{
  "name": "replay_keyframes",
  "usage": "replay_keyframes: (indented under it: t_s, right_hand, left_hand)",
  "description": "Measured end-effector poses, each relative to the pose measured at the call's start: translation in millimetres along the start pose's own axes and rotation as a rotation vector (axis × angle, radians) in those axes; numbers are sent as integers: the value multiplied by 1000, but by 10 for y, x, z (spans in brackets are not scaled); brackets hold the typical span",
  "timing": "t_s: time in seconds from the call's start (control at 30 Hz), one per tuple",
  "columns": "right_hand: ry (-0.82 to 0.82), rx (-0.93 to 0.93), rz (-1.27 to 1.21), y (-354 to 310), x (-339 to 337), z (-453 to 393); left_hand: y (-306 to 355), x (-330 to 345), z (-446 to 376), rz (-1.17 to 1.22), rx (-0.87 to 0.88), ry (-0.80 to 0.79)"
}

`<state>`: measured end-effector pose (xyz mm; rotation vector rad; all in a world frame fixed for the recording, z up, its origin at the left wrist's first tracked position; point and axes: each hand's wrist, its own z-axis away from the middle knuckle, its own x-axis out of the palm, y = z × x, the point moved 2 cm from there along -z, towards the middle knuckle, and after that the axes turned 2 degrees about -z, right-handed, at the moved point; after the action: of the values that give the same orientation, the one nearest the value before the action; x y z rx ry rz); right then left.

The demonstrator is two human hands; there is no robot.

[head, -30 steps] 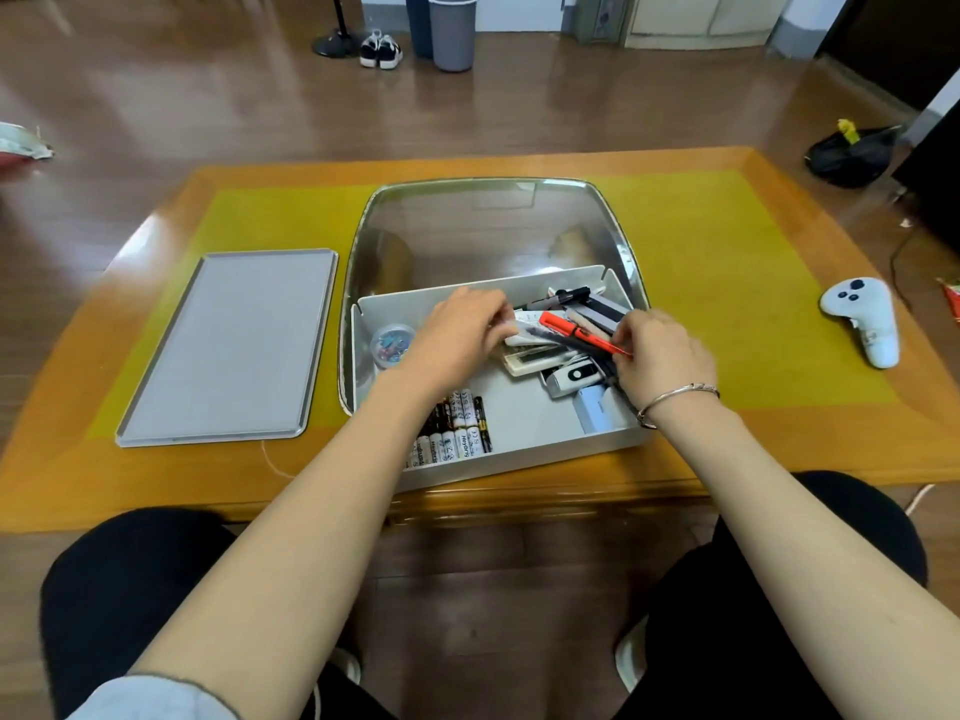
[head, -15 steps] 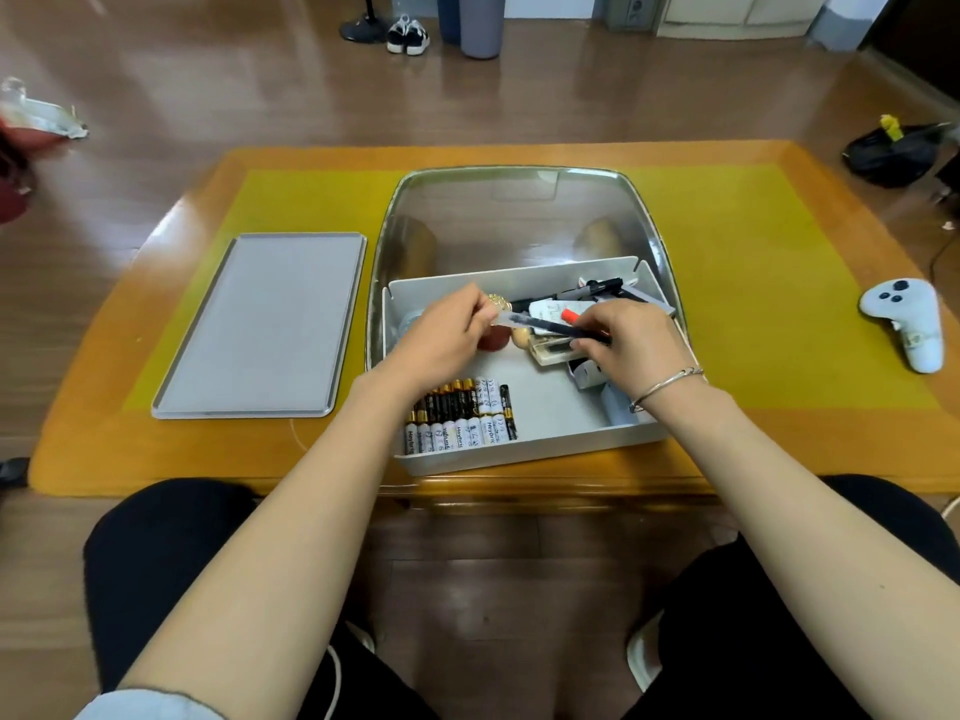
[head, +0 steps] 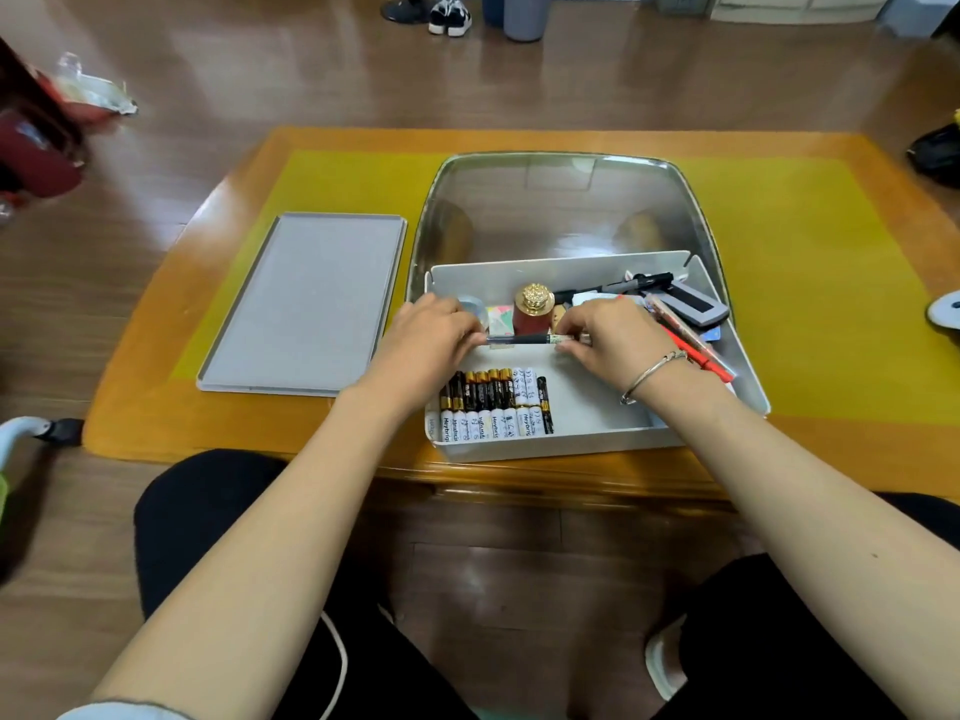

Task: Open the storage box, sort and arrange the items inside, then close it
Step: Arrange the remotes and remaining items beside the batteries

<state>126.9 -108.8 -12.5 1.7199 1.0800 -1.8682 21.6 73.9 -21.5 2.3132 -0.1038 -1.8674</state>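
The open white storage box [head: 571, 443] sits at the table's near edge. A black pen [head: 524, 339] lies crosswise in the middle of it; my left hand [head: 434, 337] pinches its left end and my right hand [head: 610, 337] pinches its right end. In front of the pen, several batteries [head: 493, 405] stand in two neat rows. Behind it stands a red stamp with a gold top [head: 532, 309]. More pens and a grey flat item [head: 693, 304] are piled at the box's right side. The grey lid [head: 306, 304] lies to the left on the table.
A shiny metal tray [head: 566, 200] lies behind the box on the yellow mat [head: 805, 278]. A white controller [head: 945, 309] shows at the right edge. Shoes [head: 449, 15] and a bin stand on the floor beyond the table. My knees are under the near edge.
Both hands pulled a black pen out of the pile at the right and brought it to the box's middle, level above the battery rows. The red stamp is now uncovered.
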Motion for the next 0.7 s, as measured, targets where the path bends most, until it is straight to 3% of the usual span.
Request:
replay_keyframes:
  t_s: [0.4,0.6,0.7]
  right_hand:
    - [-18,13,-54,37,52,48]
    - [274,280,-10,466,-308,381]
    - [230,457,15,668,-441,541]
  left_hand:
    - [86,138,60,32,-5,-1]
    - [165,198,5,-46,6,-30]
    - [257,259,19,-48,72,-92]
